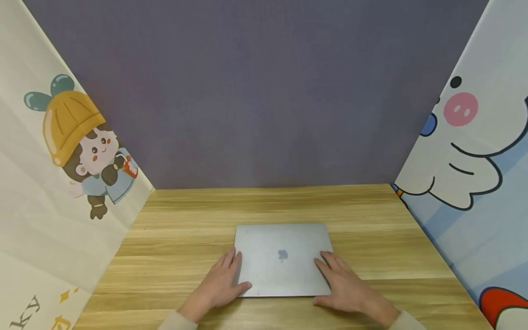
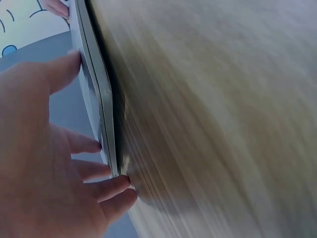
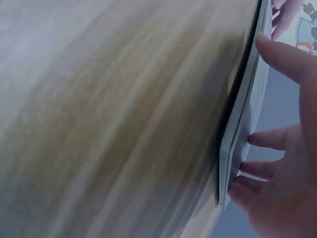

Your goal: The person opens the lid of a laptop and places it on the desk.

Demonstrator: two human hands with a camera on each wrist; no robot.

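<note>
A closed silver laptop (image 1: 264, 270) with an apple logo on its lid lies flat on the wooden table (image 1: 173, 261). At its left side is my left hand (image 1: 220, 284), thumb over the lid near the front corner and fingers spread along the left edge. In the left wrist view the outer fingertips (image 2: 121, 198) reach down beside the laptop's edge. My right hand (image 1: 348, 288) rests at the opposite side, with some fingertips on the lid. Its thumb (image 3: 280, 54) touches the front edge. Neither hand's fingers are curled round the laptop.
A dark grey panel (image 1: 264, 96) stands behind the table. On the left hangs a cream cloth (image 1: 37, 247) printed with a cartoon figure. A blue and white printed cloth (image 1: 486, 233) borders the right side.
</note>
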